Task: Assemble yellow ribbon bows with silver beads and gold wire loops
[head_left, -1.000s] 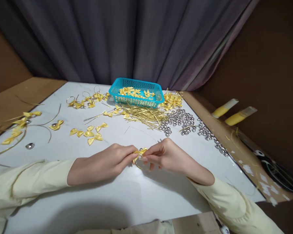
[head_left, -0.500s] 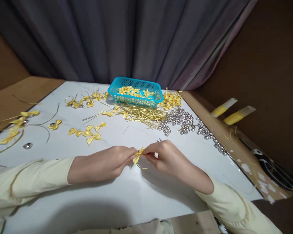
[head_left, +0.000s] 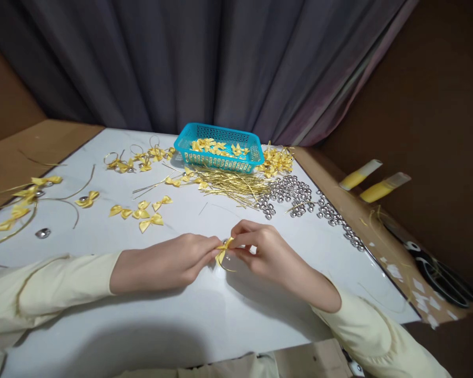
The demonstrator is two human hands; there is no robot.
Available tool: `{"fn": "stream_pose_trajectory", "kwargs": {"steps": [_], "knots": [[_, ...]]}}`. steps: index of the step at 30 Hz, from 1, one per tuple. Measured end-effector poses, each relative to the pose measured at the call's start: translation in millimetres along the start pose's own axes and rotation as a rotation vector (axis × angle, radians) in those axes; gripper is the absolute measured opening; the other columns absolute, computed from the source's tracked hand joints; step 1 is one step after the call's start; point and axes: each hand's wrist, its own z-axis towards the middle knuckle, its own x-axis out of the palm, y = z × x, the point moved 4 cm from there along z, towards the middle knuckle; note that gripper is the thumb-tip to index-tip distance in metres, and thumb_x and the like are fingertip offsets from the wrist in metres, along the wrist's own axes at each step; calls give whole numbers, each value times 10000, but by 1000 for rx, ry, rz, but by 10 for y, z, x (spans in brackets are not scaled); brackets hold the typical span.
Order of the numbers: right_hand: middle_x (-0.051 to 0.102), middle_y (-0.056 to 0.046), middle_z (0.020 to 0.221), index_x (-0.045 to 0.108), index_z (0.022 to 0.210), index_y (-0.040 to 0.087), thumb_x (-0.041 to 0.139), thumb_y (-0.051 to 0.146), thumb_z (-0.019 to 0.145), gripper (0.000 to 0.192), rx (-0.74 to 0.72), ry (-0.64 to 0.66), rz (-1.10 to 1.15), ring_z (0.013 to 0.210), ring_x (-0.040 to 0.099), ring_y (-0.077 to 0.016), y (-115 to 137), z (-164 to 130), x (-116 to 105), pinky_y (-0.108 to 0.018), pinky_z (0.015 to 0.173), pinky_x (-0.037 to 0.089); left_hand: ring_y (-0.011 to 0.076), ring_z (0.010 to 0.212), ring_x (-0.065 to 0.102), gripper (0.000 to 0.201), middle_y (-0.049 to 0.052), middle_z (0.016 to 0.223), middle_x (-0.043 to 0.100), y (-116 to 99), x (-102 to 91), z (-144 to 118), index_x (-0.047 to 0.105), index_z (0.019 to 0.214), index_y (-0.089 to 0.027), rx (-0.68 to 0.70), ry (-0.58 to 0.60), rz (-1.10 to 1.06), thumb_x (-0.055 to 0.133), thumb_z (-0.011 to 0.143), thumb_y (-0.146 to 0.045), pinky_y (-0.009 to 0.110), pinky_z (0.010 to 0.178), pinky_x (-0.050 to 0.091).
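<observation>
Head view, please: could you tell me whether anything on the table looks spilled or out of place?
Silver beads lie loose in a trail toward the white table's right edge, some at the rim. Both hands pinch a yellow bow; nothing looks damaged.

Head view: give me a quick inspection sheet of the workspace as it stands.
Surface: white table top, bare in front of the hands.
Job's things: small yellow bow on a gold wire loop, pinched between left hand and right hand.
Clutter: loose yellow bows, gold wire bundle, silver beads, blue basket of bows.
Grippers: both hands closed on the bow.
Cables: nothing seen.
Surroundings: grey curtain behind, two yellow tubes and black scissors at right.
</observation>
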Motion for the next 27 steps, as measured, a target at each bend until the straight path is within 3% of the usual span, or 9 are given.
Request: {"fn": "stream_pose_trajectory", "kwargs": {"steps": [11,19,27], "knots": [[623,-42,768,735,734,127,563,-8,723,219,26,-11,25,597,536,-91,1,-3,8,-213,579,403,96,479,392,287,-46,552,416,-24,-6,46,427,686,-188,-36,-101,-88,365,924,-336,232,477,259],[640,-33,765,720,706,123,582,10,729,179,49,-5,42,620,552,-98,-5,4,8,-221,605,411,70,440,316,268,-71,508,351,5,5,55,408,669,-184,-16,-103,-91,378,912,-292,209,441,224],[656,-44,786,716,718,126,585,26,738,165,56,-12,54,631,570,-110,-31,5,13,-227,618,439,75,468,403,271,-59,557,422,-20,-18,55,468,743,-180,5,-55,-103,337,949,-297,204,479,282]]}}
